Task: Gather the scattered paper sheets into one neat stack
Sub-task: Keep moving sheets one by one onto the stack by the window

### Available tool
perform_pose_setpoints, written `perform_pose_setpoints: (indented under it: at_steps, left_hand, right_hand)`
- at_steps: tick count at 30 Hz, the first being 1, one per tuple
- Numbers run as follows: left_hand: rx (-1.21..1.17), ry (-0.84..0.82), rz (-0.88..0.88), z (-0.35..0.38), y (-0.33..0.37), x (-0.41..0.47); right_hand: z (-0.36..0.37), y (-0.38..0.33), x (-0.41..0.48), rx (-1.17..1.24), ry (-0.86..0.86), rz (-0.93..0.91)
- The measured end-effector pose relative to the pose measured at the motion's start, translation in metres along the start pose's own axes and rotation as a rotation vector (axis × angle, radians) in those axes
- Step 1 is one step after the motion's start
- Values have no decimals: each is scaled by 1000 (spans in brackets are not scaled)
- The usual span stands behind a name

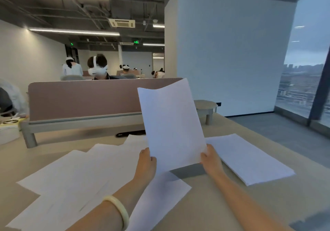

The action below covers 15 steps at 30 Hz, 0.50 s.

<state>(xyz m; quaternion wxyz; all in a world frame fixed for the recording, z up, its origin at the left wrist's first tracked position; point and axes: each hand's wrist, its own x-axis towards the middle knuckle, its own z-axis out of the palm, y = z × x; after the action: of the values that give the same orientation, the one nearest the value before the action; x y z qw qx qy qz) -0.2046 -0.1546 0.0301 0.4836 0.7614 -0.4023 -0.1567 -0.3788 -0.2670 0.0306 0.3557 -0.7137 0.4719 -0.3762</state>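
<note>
Lower left of the frame: loose sheets (75,180) lie fanned and overlapping on the desk (205,204), corners pointing several ways. A forearm with a pale bangle (118,211) crosses above them.

Centre: the left hand (146,163) and right hand (211,159) each pinch a bottom corner of one raised sheet (171,123), thumbs on the near face, the other fingers hidden behind it. The sheet stands nearly upright, clear of the desk, and its top edge bows.

Centre right: a squared stack (250,159) rests on the desk just beside the right hand, apparently the place where sheets collect.

Risks, as judged from this arrangement:
- The raised sheet is held only at its bottom corners; being limp, it may fold over at the top or crease as it is tilted down.
- Laid flat from this angle, it may ride on a cushion of air and land skewed on the stack, spoiling the edges.
- A hand pushing it square may shift the top sheets of the stack as well.
- The left forearm passes low over the loose sheets; a brush of arm or bangle may drag them or push one off the near edge.

Far: a divider (85,98) closes the desk's far side; beyond it sits a person (98,68) wearing a headset.
</note>
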Motion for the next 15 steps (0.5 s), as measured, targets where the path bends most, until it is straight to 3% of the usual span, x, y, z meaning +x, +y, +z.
perform_pose_setpoints:
  at_steps: [7,15]
  left_hand:
    - [-50,-159,126,99,64,-6]
    - [-160,-281,117,189,101,-11]
  right_hand:
    - [-101,63,18,-53,206,92]
    - [-170,130,47,-204,335,256]
